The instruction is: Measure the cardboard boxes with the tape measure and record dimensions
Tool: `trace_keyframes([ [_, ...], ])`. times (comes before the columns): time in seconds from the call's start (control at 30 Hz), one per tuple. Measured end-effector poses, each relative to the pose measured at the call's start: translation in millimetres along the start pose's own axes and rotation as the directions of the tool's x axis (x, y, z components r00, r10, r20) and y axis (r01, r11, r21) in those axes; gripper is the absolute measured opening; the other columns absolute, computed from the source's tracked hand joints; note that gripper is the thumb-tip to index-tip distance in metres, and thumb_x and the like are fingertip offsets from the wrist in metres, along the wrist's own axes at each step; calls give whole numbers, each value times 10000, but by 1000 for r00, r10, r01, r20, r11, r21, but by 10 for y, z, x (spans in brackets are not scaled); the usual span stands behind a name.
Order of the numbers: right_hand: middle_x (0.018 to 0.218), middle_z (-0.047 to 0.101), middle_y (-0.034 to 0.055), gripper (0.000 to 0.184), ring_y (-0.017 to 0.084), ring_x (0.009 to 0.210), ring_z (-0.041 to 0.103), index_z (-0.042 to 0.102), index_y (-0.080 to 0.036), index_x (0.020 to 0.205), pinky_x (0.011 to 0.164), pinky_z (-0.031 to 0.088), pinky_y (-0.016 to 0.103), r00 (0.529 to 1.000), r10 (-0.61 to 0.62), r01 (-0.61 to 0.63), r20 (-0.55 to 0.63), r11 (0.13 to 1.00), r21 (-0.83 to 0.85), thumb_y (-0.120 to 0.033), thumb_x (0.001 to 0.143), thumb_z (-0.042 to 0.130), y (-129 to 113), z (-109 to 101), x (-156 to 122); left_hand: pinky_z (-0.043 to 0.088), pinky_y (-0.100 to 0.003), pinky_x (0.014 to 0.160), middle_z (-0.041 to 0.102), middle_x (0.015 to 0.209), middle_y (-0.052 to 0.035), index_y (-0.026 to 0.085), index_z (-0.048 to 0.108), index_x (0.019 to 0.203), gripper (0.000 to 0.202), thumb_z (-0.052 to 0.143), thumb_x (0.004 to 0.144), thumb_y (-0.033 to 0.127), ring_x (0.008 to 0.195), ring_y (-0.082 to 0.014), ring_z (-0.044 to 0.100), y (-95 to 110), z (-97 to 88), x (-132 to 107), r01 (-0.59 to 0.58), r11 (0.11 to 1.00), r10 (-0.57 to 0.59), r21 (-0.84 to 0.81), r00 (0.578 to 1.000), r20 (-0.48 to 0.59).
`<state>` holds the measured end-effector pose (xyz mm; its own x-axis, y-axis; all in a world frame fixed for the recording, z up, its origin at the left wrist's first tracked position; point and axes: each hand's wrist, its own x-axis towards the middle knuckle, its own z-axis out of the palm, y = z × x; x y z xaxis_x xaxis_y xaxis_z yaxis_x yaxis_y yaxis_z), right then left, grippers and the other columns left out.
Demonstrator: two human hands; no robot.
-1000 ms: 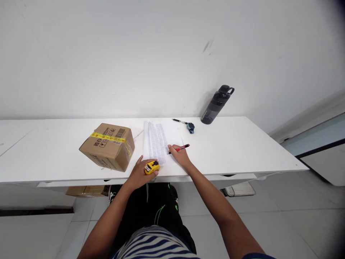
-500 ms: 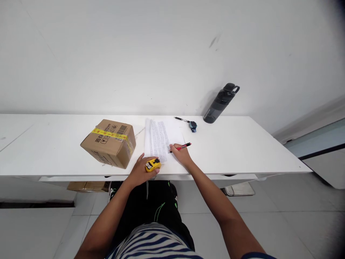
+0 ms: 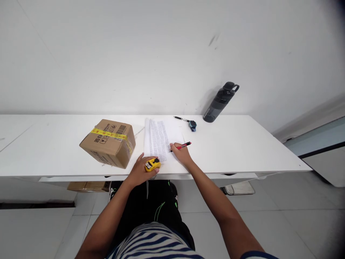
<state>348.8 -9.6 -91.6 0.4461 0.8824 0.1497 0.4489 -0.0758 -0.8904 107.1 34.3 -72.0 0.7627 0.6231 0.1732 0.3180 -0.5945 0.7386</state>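
Closed around a yellow and black tape measure (image 3: 152, 164), my left hand (image 3: 140, 170) rests at the front edge of the white table (image 3: 229, 154). My right hand (image 3: 182, 154) grips a red pen with a black end (image 3: 184, 145), its tip down at the paper. The open notebook (image 3: 158, 138) lies between and beyond my hands; its left page is covered with dense handwriting, while the right page looks mostly blank. A brown cardboard box (image 3: 109, 142) with yellow tape stands to the left of my left hand.
A dark water bottle (image 3: 219, 104) stands at the back right by the wall. A black pen (image 3: 181, 118) and a dark wristwatch (image 3: 192, 125) lie behind the notebook's right side. Under the table sits another cardboard box (image 3: 88, 186). A flat pale object (image 3: 239, 188) is low on the right.
The view has shifted very slightly. Both hands stay in nearly the same place, still holding the tape measure and the red pen.
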Motion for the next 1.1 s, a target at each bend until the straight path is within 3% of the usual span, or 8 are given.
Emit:
trace_keyframes([
  [0.93,560,555,-3,376,169,614,527,522,-216,542,645,402,296,997,18,-17,-75,1000,7,-442,839,471,-6,5,-4,137,-497,1235,679,1254,-13,270,613,1223,464,661,794,442,1207,-233,602,-28,3,-4,-4,999,4,-40,1000,-6],
  [1.1,522,531,-5,371,171,587,513,506,-221,513,627,391,296,998,2,-1,-69,1000,7,-437,815,496,13,17,-19,140,-521,1227,675,1260,-41,249,617,1224,479,669,791,445,1219,-257,593,32,4,-44,11,999,-12,-46,1000,-14],
])
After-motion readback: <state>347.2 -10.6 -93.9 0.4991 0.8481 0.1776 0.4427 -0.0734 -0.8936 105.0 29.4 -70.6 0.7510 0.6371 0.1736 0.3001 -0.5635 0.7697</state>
